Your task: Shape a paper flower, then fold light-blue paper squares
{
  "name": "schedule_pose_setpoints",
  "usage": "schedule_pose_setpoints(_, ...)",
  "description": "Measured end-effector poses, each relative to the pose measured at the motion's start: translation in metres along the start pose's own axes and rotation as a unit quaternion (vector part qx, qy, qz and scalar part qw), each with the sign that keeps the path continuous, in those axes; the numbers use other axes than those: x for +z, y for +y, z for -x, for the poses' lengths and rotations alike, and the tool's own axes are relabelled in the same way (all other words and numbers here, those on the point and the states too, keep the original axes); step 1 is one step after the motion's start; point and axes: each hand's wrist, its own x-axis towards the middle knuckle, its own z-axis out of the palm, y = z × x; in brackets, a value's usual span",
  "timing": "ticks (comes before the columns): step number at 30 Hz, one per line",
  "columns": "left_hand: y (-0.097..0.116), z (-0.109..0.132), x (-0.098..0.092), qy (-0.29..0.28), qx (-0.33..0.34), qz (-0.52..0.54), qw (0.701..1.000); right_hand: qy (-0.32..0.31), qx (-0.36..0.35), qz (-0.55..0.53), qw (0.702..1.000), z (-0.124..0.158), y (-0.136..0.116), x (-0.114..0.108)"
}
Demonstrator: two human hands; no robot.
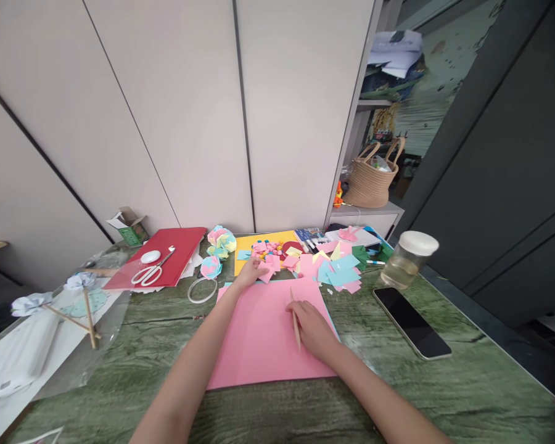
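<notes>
A large pink sheet of paper (263, 333) lies flat on the green table in front of me. My right hand (312, 327) rests on its right part and grips a thin wooden stick (295, 317) that points away from me. At the sheet's far edge my left hand (252, 271) reaches among small pink paper squares (272, 264), its fingers closing on one of them. Beyond the squares lies a yellow sheet (250, 246) strewn with small paper bits.
Blue, pink and green paper pieces (340, 268) pile up right of the squares. A phone (411, 320) and a lidded jar (409, 259) stand at right. At left are paper flowers (219, 243), a tape ring (202, 290), and scissors (152, 271) on a red folder (178, 246).
</notes>
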Motion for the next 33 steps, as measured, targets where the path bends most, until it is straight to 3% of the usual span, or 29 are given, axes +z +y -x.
schedule_pose_setpoints(9,0.003,0.001,-0.011,-0.016,-0.033,0.045,0.998,-0.005,0.004,0.006,1.000,0.001,-0.002,-0.001)
schedule_pose_setpoints(15,0.008,0.007,-0.009,-0.035,-0.033,0.099,0.994,-0.002,-0.005,0.058,0.998,-0.001,0.002,-0.001)
schedule_pose_setpoints(19,0.015,0.022,-0.003,-0.065,-0.018,0.142,0.988,0.006,0.058,0.208,0.976,-0.004,0.018,-0.015)
schedule_pose_setpoints(25,0.023,0.046,0.006,-0.091,-0.006,0.180,0.979,0.049,0.167,0.279,0.944,0.000,0.063,-0.044)
schedule_pose_setpoints(30,0.019,0.051,0.012,-0.074,-0.009,0.162,0.984,0.083,0.207,0.316,0.922,0.006,0.074,-0.049)
schedule_pose_setpoints(33,0.014,0.049,0.013,-0.032,-0.007,0.132,0.991,0.099,0.208,0.329,0.916,0.005,0.071,-0.046)
